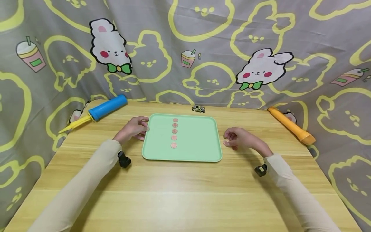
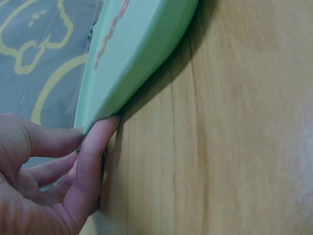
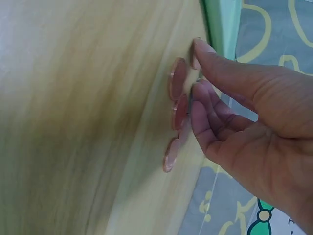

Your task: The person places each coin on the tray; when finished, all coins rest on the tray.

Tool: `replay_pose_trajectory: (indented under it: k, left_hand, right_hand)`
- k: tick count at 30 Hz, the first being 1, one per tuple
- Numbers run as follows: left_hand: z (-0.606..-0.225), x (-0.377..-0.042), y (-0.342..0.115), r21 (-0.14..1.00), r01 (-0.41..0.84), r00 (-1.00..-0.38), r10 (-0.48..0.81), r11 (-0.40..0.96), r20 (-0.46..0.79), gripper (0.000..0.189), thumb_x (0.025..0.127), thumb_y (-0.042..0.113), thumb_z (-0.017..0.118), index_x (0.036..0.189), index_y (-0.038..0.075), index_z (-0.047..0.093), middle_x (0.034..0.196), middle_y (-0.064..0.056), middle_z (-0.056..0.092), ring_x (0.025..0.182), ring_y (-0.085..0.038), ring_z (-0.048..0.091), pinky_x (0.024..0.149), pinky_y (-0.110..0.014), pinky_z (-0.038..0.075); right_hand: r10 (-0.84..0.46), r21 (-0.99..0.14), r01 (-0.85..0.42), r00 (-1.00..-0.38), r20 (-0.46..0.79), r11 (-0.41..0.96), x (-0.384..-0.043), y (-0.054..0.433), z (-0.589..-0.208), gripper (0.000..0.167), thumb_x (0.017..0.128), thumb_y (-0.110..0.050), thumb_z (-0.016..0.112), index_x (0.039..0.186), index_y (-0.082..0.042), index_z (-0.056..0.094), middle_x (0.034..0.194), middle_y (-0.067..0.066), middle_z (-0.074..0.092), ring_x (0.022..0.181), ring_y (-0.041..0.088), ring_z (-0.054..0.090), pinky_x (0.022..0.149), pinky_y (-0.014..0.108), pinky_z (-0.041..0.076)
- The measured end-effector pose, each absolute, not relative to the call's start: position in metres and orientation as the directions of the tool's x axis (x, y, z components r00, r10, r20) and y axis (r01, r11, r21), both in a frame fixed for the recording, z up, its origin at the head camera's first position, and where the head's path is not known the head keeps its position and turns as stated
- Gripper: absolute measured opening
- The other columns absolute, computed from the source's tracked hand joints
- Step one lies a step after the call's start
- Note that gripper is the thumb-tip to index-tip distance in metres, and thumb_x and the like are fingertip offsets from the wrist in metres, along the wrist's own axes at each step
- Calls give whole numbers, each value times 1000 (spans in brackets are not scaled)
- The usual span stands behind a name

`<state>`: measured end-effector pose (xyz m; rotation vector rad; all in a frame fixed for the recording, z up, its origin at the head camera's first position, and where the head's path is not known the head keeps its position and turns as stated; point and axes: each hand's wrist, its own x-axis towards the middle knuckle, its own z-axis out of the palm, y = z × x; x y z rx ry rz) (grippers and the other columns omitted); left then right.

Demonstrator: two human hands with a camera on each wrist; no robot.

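Observation:
A light green tray lies on the table, bearing a column of several copper coins on its left half. My left hand pinches the tray's left rim; the left wrist view shows the thumb on top and a finger beneath the edge. Just beyond the opposite rim, my right hand hovers low over the table with a gap between thumb and fingers. Its thumb tip is right at a coin. More loose coins lie beside and below the fingers, partly hidden by the hand in the head view.
A small toy car stands behind the tray. At the back left lies a blue and yellow hand pump, and at the right edge an orange tube-shaped object. A patterned curtain hangs behind the table.

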<state>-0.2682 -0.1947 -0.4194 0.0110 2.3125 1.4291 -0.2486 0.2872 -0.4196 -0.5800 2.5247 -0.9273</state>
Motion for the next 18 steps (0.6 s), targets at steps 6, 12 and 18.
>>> replay_pose_trajectory:
  k: [6,12,18]
  left_hand:
    - [-419,-269,-193,845,-219,-912,206,488,-356,62,106,4,56,162,0,31,131,-21,48,94,-26,62,70,-33,65]
    - [-418,-269,-192,842,-225,-913,195,491,-358,63,106,4,56,163,0,29,134,-22,49,94,-26,62,70,-33,65]
    - [-419,-270,-191,835,-245,-911,177,492,-372,62,106,4,55,163,2,30,132,-20,49,93,-25,62,70,-32,65]
  right_hand:
    - [-529,-687,-272,-827,-192,673,-247,284,-422,13,101,-6,69,107,4,62,84,12,63,64,19,58,59,26,51]
    - [-520,-649,-310,-840,-156,695,-248,278,-422,10,100,-2,69,101,2,60,86,12,61,69,18,56,61,24,49]
    - [-506,-638,-316,-852,-135,703,-248,274,-422,11,101,-3,68,100,0,57,90,10,63,80,19,57,65,25,50]
